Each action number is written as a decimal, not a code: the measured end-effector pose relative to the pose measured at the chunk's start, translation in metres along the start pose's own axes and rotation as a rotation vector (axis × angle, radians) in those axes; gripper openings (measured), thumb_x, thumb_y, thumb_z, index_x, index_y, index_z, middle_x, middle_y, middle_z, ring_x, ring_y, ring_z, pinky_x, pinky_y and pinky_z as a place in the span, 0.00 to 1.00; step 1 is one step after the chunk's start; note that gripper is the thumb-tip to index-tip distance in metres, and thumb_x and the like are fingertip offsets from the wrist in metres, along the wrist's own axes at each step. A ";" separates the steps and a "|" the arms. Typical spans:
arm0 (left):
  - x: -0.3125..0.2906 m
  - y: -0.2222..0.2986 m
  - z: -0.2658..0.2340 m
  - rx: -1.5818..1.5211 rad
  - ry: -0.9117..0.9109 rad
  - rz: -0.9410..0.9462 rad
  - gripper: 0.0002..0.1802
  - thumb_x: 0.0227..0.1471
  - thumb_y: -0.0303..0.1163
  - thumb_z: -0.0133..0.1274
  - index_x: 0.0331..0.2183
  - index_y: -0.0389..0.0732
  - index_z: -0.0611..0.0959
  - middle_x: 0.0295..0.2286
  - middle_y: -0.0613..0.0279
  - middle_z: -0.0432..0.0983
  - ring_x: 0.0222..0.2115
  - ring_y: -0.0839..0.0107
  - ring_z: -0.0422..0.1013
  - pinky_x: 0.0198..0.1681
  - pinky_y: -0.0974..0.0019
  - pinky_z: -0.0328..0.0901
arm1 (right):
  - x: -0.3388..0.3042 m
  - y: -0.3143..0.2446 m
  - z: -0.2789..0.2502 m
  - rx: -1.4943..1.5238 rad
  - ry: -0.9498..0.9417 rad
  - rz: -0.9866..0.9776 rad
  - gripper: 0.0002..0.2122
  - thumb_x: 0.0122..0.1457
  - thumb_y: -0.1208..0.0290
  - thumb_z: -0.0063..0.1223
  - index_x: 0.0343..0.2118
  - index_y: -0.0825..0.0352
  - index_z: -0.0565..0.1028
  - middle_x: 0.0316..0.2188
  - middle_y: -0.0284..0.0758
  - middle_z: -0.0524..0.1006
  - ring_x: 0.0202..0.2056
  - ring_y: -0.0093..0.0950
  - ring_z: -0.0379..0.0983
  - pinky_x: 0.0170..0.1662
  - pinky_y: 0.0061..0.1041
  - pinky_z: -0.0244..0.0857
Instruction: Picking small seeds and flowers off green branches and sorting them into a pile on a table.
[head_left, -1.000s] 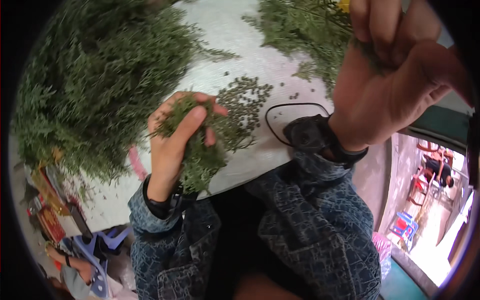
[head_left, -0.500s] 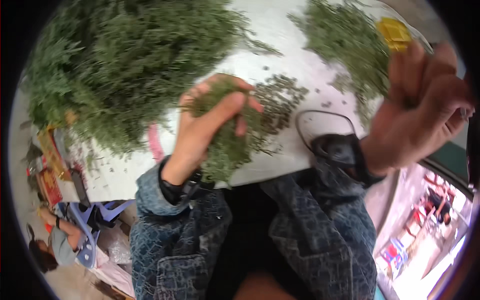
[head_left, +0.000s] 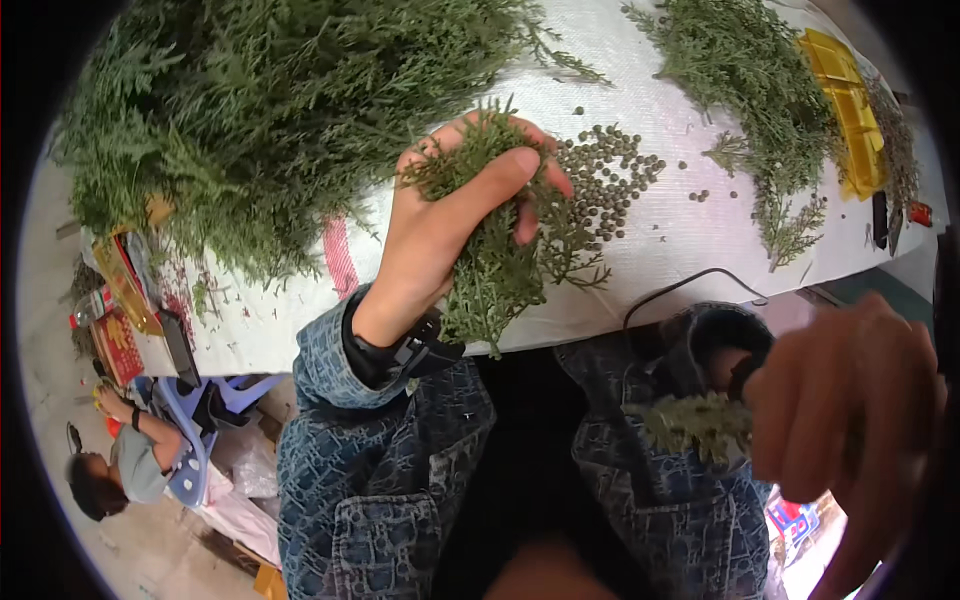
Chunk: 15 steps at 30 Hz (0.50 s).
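Observation:
My left hand (head_left: 425,235) is closed round a bunch of green conifer sprigs (head_left: 495,290), held over the front edge of the white-covered table (head_left: 660,240). Just beyond its fingers, many small round grey-green berries (head_left: 605,190) lie loose on the cover. At the right, low and close to the camera, my right hand (head_left: 850,400) is blurred with its fingers curled. A short green sprig (head_left: 700,425) sticks out from this hand, over my lap.
A big heap of green branches (head_left: 260,120) covers the table's far left, and a smaller heap (head_left: 750,90) lies far right beside a yellow plastic piece (head_left: 845,110). A black cable (head_left: 680,285) loops at the front edge. Another person (head_left: 145,460) is at the lower left.
My right hand has dropped from above the table's right side to lower right, and a sprig now shows at it. The left hand still grips its bunch. The view has shifted slightly.

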<state>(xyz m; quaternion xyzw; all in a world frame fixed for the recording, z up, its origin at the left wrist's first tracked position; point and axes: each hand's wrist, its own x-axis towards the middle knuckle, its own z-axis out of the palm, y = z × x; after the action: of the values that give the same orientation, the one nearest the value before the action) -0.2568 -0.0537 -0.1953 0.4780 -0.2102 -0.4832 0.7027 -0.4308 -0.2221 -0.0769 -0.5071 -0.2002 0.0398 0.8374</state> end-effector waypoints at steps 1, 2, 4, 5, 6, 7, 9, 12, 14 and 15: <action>0.000 0.000 -0.001 0.004 -0.005 0.020 0.09 0.55 0.30 0.51 0.37 0.35 0.77 0.27 0.54 0.78 0.18 0.76 0.69 0.21 0.74 0.64 | 0.001 0.001 0.000 0.009 -0.013 -0.022 0.06 0.52 0.67 0.61 0.24 0.62 0.78 0.20 0.30 0.75 0.08 0.16 0.56 0.12 0.16 0.45; 0.000 0.000 -0.002 -0.023 -0.011 0.026 0.09 0.55 0.29 0.51 0.36 0.35 0.77 0.28 0.54 0.78 0.18 0.76 0.69 0.21 0.74 0.64 | 0.001 0.002 0.001 0.010 -0.029 -0.030 0.05 0.52 0.67 0.61 0.24 0.62 0.78 0.21 0.30 0.75 0.08 0.16 0.57 0.12 0.16 0.46; -0.002 0.001 -0.003 0.034 -0.022 -0.002 0.13 0.55 0.33 0.50 0.39 0.35 0.75 0.28 0.55 0.77 0.20 0.76 0.69 0.23 0.74 0.64 | 0.003 0.003 0.002 0.029 -0.037 -0.059 0.05 0.52 0.67 0.61 0.25 0.62 0.78 0.21 0.30 0.75 0.09 0.16 0.57 0.13 0.16 0.46; -0.001 0.002 -0.003 0.067 -0.033 -0.012 0.15 0.54 0.35 0.50 0.40 0.36 0.74 0.29 0.56 0.77 0.21 0.77 0.69 0.24 0.74 0.64 | 0.003 0.002 0.002 0.035 -0.047 -0.069 0.05 0.52 0.67 0.60 0.25 0.62 0.78 0.21 0.30 0.75 0.09 0.16 0.57 0.14 0.16 0.47; -0.001 0.002 -0.004 0.075 -0.040 -0.010 0.14 0.55 0.35 0.49 0.40 0.35 0.74 0.28 0.56 0.77 0.21 0.76 0.69 0.24 0.74 0.64 | 0.004 0.003 0.002 0.041 -0.049 -0.076 0.05 0.52 0.67 0.60 0.25 0.61 0.78 0.21 0.30 0.75 0.09 0.16 0.57 0.14 0.16 0.47; -0.002 0.003 -0.004 0.078 -0.036 -0.026 0.14 0.55 0.34 0.49 0.40 0.35 0.74 0.28 0.56 0.77 0.21 0.76 0.69 0.23 0.74 0.64 | 0.005 0.002 0.002 0.047 -0.054 -0.083 0.05 0.52 0.67 0.60 0.25 0.61 0.78 0.22 0.30 0.75 0.09 0.16 0.57 0.15 0.16 0.48; -0.001 0.003 -0.003 0.075 -0.044 -0.012 0.14 0.55 0.34 0.49 0.40 0.35 0.74 0.28 0.55 0.77 0.21 0.76 0.69 0.23 0.74 0.64 | 0.006 0.003 0.003 0.046 -0.063 -0.088 0.04 0.52 0.68 0.60 0.25 0.61 0.78 0.22 0.29 0.75 0.10 0.16 0.57 0.16 0.16 0.48; -0.001 0.003 -0.002 0.085 -0.033 -0.028 0.14 0.54 0.35 0.49 0.40 0.35 0.74 0.28 0.55 0.77 0.20 0.76 0.69 0.23 0.74 0.64 | 0.006 0.005 0.006 0.038 -0.072 -0.095 0.04 0.52 0.68 0.59 0.26 0.61 0.78 0.23 0.29 0.75 0.10 0.16 0.57 0.17 0.16 0.50; -0.001 0.003 -0.002 0.086 -0.033 -0.029 0.14 0.55 0.35 0.49 0.39 0.35 0.74 0.28 0.55 0.77 0.20 0.76 0.69 0.23 0.73 0.64 | 0.005 0.007 0.010 0.039 -0.078 -0.092 0.04 0.52 0.68 0.59 0.26 0.60 0.78 0.23 0.29 0.75 0.11 0.16 0.57 0.18 0.16 0.51; -0.001 0.002 -0.002 0.087 -0.033 -0.029 0.14 0.55 0.35 0.49 0.39 0.35 0.75 0.28 0.55 0.77 0.20 0.76 0.69 0.23 0.73 0.64 | 0.005 0.007 0.011 0.031 -0.080 -0.096 0.04 0.52 0.68 0.59 0.26 0.60 0.78 0.23 0.29 0.75 0.11 0.15 0.57 0.19 0.16 0.51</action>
<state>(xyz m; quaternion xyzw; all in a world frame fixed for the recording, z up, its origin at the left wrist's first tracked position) -0.2550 -0.0520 -0.1940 0.5032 -0.2356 -0.4916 0.6706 -0.4293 -0.2086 -0.0768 -0.4820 -0.2568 0.0228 0.8374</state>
